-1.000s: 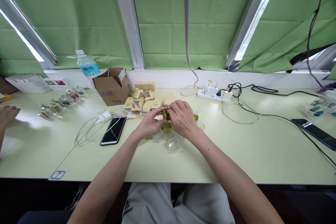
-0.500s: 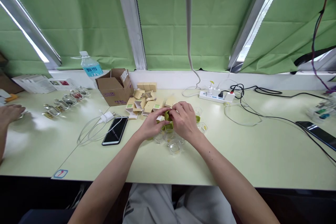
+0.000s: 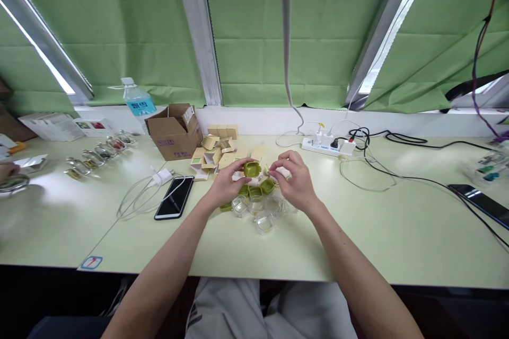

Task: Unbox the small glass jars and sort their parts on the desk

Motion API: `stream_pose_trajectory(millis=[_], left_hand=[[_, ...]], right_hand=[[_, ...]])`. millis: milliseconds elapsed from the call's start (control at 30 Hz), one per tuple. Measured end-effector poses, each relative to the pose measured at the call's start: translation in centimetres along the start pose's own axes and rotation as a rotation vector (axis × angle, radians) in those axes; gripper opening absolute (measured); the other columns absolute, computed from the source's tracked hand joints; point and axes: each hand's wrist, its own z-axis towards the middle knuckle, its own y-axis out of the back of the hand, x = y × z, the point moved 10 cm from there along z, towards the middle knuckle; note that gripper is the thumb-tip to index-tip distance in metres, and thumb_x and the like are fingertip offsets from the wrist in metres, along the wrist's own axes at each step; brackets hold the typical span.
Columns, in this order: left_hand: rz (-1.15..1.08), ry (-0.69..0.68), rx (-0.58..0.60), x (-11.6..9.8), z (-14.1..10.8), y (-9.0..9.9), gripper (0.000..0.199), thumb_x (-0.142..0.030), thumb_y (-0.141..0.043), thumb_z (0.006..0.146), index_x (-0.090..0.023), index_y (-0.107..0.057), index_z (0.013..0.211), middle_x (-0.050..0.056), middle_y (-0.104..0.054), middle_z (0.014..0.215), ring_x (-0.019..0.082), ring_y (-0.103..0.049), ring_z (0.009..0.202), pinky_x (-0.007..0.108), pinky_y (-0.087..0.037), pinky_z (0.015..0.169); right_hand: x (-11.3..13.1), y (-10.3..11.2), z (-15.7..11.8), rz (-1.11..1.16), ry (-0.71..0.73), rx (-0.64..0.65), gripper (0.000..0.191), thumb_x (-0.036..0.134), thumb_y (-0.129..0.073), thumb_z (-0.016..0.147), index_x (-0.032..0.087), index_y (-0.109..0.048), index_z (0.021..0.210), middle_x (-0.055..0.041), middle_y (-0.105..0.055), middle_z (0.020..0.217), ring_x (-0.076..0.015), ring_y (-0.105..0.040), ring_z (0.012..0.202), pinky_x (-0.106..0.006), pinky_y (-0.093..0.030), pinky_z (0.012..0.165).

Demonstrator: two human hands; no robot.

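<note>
So your left hand (image 3: 226, 185) holds a green case (image 3: 252, 169), right hand (image 3: 297, 183) narrowed just beside it, can't tell on what; probably mid-handling, next wants steady left fingers.

The right hand (image 3: 295, 181) has drawn away from the green container (image 3: 252, 170), which the left hand (image 3: 226, 186) alone now holds. A co-worker's hand (image 3: 7, 170) has slid toward the left edge, a pale item (image 3: 31, 162) now showing beside it.

Light grey trousers (image 3: 228, 310) are worn, creased, dark slanted bars (image 3: 194, 318) at left side; forearms (image 3: 356, 262) bare.
</note>
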Motion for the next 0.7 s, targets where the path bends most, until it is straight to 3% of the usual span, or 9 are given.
stream_pose_trajectory(millis=[133, 267, 367, 467, 600, 700], left_hand=[[-0.093, 0.040, -0.054, 0.6, 0.3, 0.7, 0.051, -0.026, -0.073, 0.083, -0.023, -0.066, 0.134, 0.009, -0.070, 0.137, 0.026, -0.069, 0.120, 0.044, -0.055, 0.110], [-0.061, 0.054, -0.007, 0.6, 0.4, 0.5, 0.049, -0.026, -0.078, 0.079, -0.024, -0.070, 0.127, 0.008, -0.074, 0.130, 0.026, -0.070, 0.117, 0.043, -0.054, 0.110], [-0.002, 0.073, 0.006, 0.8, 0.4, 0.7, 0.048, -0.031, -0.083, 0.076, -0.023, -0.072, 0.122, 0.007, -0.075, 0.124, 0.027, -0.070, 0.115, 0.045, -0.053, 0.110], [0.052, 0.089, -0.013, 1.1, 0.4, 1.5, 0.051, -0.038, -0.086, 0.073, -0.023, -0.072, 0.120, 0.008, -0.074, 0.125, 0.029, -0.068, 0.117, 0.046, -0.052, 0.109], [0.126, 0.068, 0.003, 1.1, 0.0, 3.3, 0.052, -0.041, -0.085, 0.075, -0.024, -0.071, 0.122, 0.008, -0.071, 0.129, 0.029, -0.065, 0.119, 0.045, -0.051, 0.109], [0.246, 0.084, 0.041, 1.5, -1.0, 4.9, 0.050, -0.046, -0.084, 0.078, -0.028, -0.072, 0.122, 0.006, -0.070, 0.130, 0.029, -0.062, 0.120, 0.046, -0.051, 0.109]], right_hand=[[-2.8, 1.2, -0.2, -0.210, -0.010, 0.173, 0.011, 0.015, -0.068, 0.090, 0.024, -0.072, 0.084, -0.0026, -0.072, 0.090, -0.0223, -0.063, 0.092, -0.040, -0.039, 0.090], [-6.6, 0.0, -1.4, -0.430, -0.082, 0.397, 0.021, 0.006, -0.066, 0.085, 0.024, -0.075, 0.080, 0.0004, -0.078, 0.082, -0.0189, -0.066, 0.084, -0.038, -0.035, 0.090], [-8.1, -1.2, -2.2, -0.526, -0.099, 0.458, 0.022, 0.007, -0.067, 0.084, 0.025, -0.077, 0.077, -0.0009, -0.078, 0.078, -0.0202, -0.066, 0.086, -0.038, -0.034, 0.088], [-8.7, -0.7, -2.3, -0.561, -0.093, 0.380, 0.024, 0.008, -0.064, 0.087, 0.025, -0.078, 0.080, -0.0024, -0.080, 0.082, -0.0224, -0.066, 0.089, -0.039, -0.035, 0.088], [-8.9, 3.2, -2.1, -0.507, -0.103, 0.108, 0.018, 0.015, -0.063, 0.092, 0.024, -0.077, 0.086, -0.0033, -0.081, 0.090, -0.0246, -0.066, 0.092, -0.040, -0.040, 0.085], [-9.2, 5.3, -2.4, -0.457, -0.113, -0.008, 0.014, 0.020, -0.064, 0.093, 0.025, -0.076, 0.086, -0.0028, -0.080, 0.089, -0.0253, -0.065, 0.090, -0.040, -0.044, 0.084]])
